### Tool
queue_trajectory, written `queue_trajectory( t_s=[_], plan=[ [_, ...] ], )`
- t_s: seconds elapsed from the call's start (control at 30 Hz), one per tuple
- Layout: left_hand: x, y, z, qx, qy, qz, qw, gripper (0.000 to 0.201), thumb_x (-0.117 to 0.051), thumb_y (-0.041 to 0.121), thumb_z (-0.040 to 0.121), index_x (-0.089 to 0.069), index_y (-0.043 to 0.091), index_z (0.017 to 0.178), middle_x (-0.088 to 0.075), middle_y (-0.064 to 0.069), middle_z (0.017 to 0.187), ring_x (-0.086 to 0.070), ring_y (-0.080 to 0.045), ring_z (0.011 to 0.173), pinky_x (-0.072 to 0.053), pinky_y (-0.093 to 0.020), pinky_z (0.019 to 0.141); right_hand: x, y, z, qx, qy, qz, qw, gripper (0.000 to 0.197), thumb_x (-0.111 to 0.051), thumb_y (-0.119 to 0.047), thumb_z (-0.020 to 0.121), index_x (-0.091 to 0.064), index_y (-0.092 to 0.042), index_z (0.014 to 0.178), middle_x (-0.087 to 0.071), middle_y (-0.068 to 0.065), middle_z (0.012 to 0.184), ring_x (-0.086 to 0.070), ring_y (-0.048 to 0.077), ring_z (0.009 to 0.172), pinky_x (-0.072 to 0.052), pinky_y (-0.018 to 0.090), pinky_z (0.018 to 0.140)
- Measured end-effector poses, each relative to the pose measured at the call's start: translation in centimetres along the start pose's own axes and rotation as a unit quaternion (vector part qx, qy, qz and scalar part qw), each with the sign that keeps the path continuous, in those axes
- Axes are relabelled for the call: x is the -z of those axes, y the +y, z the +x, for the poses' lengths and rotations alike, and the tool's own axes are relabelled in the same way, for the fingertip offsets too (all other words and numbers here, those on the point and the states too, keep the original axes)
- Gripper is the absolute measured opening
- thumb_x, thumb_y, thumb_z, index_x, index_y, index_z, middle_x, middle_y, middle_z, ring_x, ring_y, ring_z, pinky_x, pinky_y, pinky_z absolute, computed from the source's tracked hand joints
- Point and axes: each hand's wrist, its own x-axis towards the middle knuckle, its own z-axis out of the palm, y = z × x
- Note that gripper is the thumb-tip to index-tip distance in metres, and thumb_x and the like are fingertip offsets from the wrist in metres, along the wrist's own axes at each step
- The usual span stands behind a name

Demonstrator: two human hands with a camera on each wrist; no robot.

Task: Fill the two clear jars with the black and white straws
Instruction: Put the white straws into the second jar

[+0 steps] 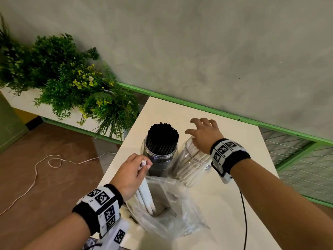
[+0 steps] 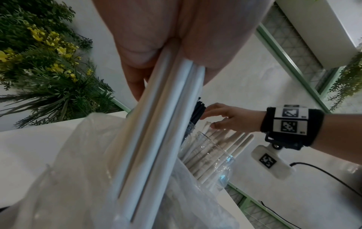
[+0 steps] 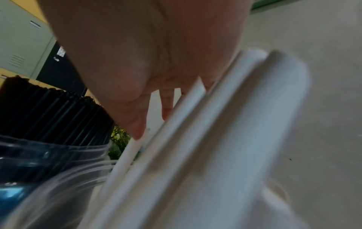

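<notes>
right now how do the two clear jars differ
The left jar holds thin black straws, packed upright and rising well above its rim. The right jar holds thicker white straws that lean to one side. The right hand hovers open over the right jar; nothing covers the left jar. Both are clear, lidless, and stand side by side on the white table.

Your head view is evenly lit, soft and dimmish, with faint shadows and bent edges. Your left wrist view blurs the near white straws (image 2: 156, 124). Your right wrist view smears its white straws (image 3: 215, 139); glare streaks the jar rim (image 3: 58, 155).
</notes>
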Motion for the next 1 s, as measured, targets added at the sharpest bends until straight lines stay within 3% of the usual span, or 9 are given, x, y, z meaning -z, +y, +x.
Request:
queue_trajectory(
  t_s=[0.13, 0.3, 0.43, 0.57, 0.63, 0.7, 0.9, 0.97, 1.0],
  plan=[
    [0.1, 0.0, 0.1, 0.008, -0.006, 0.002, 1.0, 0.011, -0.049, 0.023, 0.096, -0.056, 0.032, 0.095, -0.053, 0.006, 0.1, -0.052, 0.0, 0.074, -0.035, -0.004, 0.069, 1.4, 0.9, 1.9, -0.036, -0.135, -0.025, 0.99, 0.037, -0.037, -0.033, 0.095, -0.053, -0.041, 0.128, -0.045, -0.003, 0.135, -0.038, 0.026, 0.126, -0.022, 0.05, 0.108],
    [0.3, 0.1, 0.1, 0.009, -0.011, 0.001, 1.0, 0.012, -0.049, 0.024, 0.096, -0.054, 0.034, 0.093, -0.053, 0.005, 0.099, -0.053, -0.003, 0.073, -0.036, -0.005, 0.069, 1.7, 3.5, 3.2, -0.076, -0.203, 0.167, 0.962, 0.033, -0.045, -0.035, 0.096, -0.06, -0.032, 0.125, -0.058, 0.0, 0.131, -0.051, 0.022, 0.121, -0.039, 0.033, 0.099],
    [0.2, -0.1, 0.2, 0.009, -0.003, -0.016, 1.0, 0.013, -0.05, 0.02, 0.096, -0.056, 0.031, 0.093, -0.053, 0.004, 0.098, -0.052, 0.0, 0.077, -0.036, -0.004, 0.069, 0.5, 3.6, 2.8, -0.072, -0.154, 0.284, 0.944, 0.031, -0.046, -0.024, 0.097, -0.062, -0.031, 0.123, -0.062, 0.006, 0.122, -0.056, 0.023, 0.108, -0.039, 0.025, 0.087],
    [0.0, -0.3, 0.3, 0.009, 0.001, -0.023, 1.0, 0.012, -0.051, 0.018, 0.095, -0.058, 0.028, 0.094, -0.053, 0.005, 0.097, -0.051, 0.001, 0.082, -0.035, -0.003, 0.069, -0.5, 3.1, 2.6, -0.084, -0.147, 0.353, 0.92, 0.033, -0.04, -0.013, 0.096, -0.069, -0.024, 0.107, -0.066, 0.013, 0.096, -0.056, 0.023, 0.079, -0.04, 0.025, 0.065],
    [0.0, -0.4, 0.3, 0.01, 0.001, -0.027, 1.0, 0.012, -0.051, 0.018, 0.095, -0.059, 0.028, 0.094, -0.053, 0.006, 0.098, -0.052, 0.0, 0.082, -0.035, -0.004, 0.069, -0.8, 3.0, 2.5, -0.102, -0.126, 0.347, 0.924, 0.028, -0.042, -0.013, 0.095, -0.069, -0.017, 0.103, -0.061, 0.007, 0.092, -0.055, 0.022, 0.086, -0.036, 0.026, 0.068],
    [0.0, -0.5, 0.4, 0.012, 0.001, -0.029, 1.0, 0.012, -0.051, 0.019, 0.095, -0.059, 0.028, 0.095, -0.053, 0.006, 0.099, -0.052, -0.001, 0.084, -0.035, -0.004, 0.069, -1.4, 3.0, 2.5, -0.132, -0.072, 0.35, 0.925, 0.023, -0.046, -0.011, 0.092, -0.068, -0.01, 0.1, -0.061, 0.008, 0.1, -0.056, 0.026, 0.098, -0.035, 0.024, 0.074],
    [0.2, -0.6, 0.3, 0.013, -0.005, -0.022, 1.0, 0.011, -0.05, 0.021, 0.096, -0.059, 0.028, 0.096, -0.053, 0.006, 0.1, -0.052, -0.002, 0.085, -0.035, -0.003, 0.07, -1.3, 3.1, 2.1, -0.204, 0.126, 0.397, 0.886, 0.025, -0.044, 0.006, 0.084, -0.067, -0.002, 0.089, -0.06, 0.013, 0.101, -0.051, 0.021, 0.084, -0.028, 0.017, 0.065],
    [0.2, -0.6, 0.3, 0.012, -0.002, -0.021, 1.0, 0.011, -0.05, 0.021, 0.095, -0.059, 0.028, 0.096, -0.053, 0.006, 0.099, -0.052, -0.001, 0.084, -0.036, -0.004, 0.069, -0.8, 3.6, 1.8, -0.215, 0.125, 0.388, 0.887, 0.028, -0.042, 0.006, 0.084, -0.069, -0.002, 0.089, -0.061, 0.013, 0.103, -0.055, 0.025, 0.089, -0.031, 0.018, 0.069],
    [0.2, -0.6, 0.3, 0.012, 0.0, -0.022, 1.0, 0.011, -0.051, 0.021, 0.095, -0.059, 0.028, 0.096, -0.053, 0.006, 0.098, -0.052, 0.0, 0.084, -0.036, -0.004, 0.069, -0.7, 3.9, 1.6, -0.21, 0.08, 0.37, 0.901, 0.029, -0.042, 0.004, 0.086, -0.07, -0.004, 0.091, -0.062, 0.012, 0.106, -0.056, 0.027, 0.094, -0.033, 0.021, 0.072]
  ],
)
